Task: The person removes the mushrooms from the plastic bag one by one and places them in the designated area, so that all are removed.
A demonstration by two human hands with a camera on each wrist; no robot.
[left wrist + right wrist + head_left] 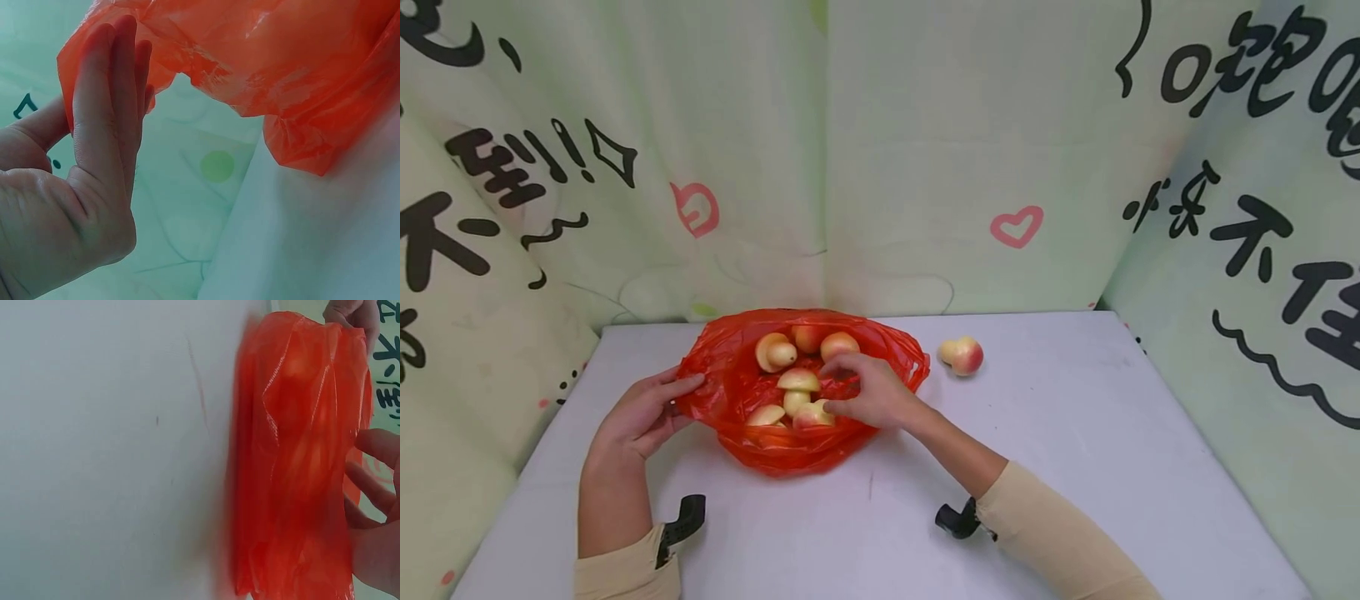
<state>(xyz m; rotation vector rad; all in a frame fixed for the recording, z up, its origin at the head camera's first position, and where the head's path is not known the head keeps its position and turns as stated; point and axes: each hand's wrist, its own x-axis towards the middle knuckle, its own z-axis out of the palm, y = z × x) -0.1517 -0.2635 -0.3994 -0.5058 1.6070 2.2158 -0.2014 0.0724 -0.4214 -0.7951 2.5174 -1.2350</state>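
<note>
A red plastic bag [752, 454] lies with its mouth spread, holding several mushroom-shaped pieces, yellowish with reddish caps; one mushroom-shaped piece [798, 381] shows its cap and stem in the middle. My left hand [638, 414] pinches the bag's left edge between thumb and fingers, also visible in the left wrist view. Over the right part of the mouth reaches my right hand [872, 392], fingers spread and slightly bent. Its thumb is close to a front piece [814, 415]; whether they touch I cannot tell. In the right wrist view, the bag's side partly hides its fingertips.
Right of the bag, another mushroom-shaped piece [962, 356] lies on the white tabletop [1075, 467]. Printed curtains [917, 167] hang behind and at both sides of the table. Black straps with mounts sit on both forearms.
</note>
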